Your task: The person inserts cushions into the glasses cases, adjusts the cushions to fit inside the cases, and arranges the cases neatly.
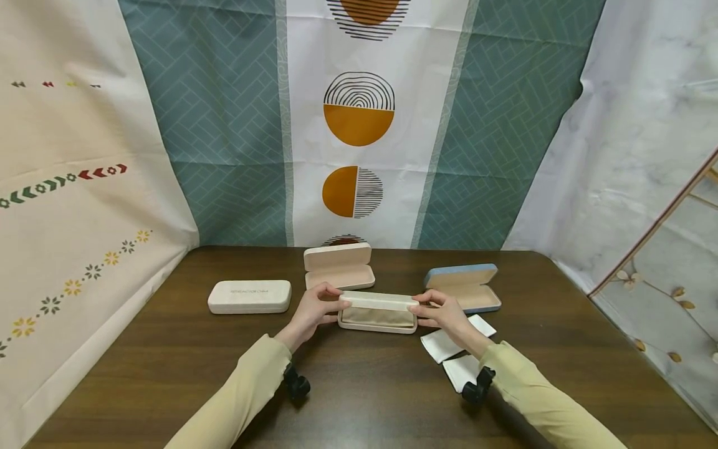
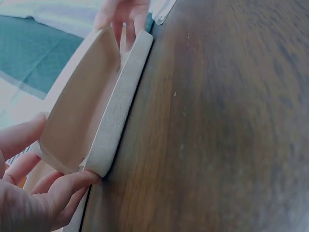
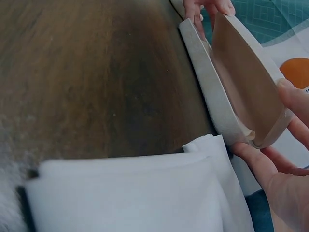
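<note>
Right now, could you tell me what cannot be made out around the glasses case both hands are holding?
- Head view: the print on the closed case is too small to read.
- Head view: the right hand and sleeve cover part of the white cloths.
- Left wrist view: the half-open case hides whatever lies behind it; the left hand is cut off by the edge.

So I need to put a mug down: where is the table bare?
Bare wood lies along the near edge of the table between the sleeves, and at the far right beyond the blue case. It is crowded around the held case and the white cloths.
</note>
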`<state>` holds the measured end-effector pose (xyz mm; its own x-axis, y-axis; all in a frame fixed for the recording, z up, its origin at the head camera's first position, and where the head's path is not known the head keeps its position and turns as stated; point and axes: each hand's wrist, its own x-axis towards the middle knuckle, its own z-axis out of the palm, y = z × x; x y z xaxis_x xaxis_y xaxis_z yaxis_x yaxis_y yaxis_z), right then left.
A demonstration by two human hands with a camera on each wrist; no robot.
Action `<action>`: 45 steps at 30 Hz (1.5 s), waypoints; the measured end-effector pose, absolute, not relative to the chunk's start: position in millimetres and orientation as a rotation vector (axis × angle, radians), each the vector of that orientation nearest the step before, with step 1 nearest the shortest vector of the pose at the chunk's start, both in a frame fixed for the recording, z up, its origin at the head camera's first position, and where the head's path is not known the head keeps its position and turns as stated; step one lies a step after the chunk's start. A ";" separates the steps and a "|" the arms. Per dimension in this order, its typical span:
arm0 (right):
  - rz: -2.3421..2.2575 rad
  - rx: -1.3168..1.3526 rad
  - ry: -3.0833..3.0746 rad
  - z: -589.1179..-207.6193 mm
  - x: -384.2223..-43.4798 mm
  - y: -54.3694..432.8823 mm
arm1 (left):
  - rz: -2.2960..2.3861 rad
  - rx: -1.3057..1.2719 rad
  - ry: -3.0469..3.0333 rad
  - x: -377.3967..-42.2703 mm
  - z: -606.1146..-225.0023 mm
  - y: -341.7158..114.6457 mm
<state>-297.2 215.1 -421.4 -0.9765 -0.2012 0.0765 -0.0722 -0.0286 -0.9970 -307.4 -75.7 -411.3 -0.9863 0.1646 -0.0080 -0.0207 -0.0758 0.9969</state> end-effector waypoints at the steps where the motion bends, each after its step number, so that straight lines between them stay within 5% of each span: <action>1: -2.174 -0.301 2.119 -421.4 -297.3 215.2 | 2.212 0.156 2.040 -307.2 -410.8 -75.9; 24: -2.142 -0.308 2.134 -421.0 -294.8 214.8 | 2.200 0.150 2.017 -308.7 -411.7 -77.4; 31: -1.780 -0.459 2.595 -425.5 -295.5 213.9 | 2.164 0.124 2.128 -308.6 -413.0 -75.8; 45: -1.594 -0.656 2.591 -408.8 -290.3 210.9 | 2.014 0.194 2.284 -309.0 -411.0 -73.0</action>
<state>-290.3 210.9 -408.8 -0.9107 -0.3660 0.1914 -0.3359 0.3866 -0.8589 -309.0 -73.0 -411.0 -0.9878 0.1548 0.0160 0.0353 0.1226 0.9918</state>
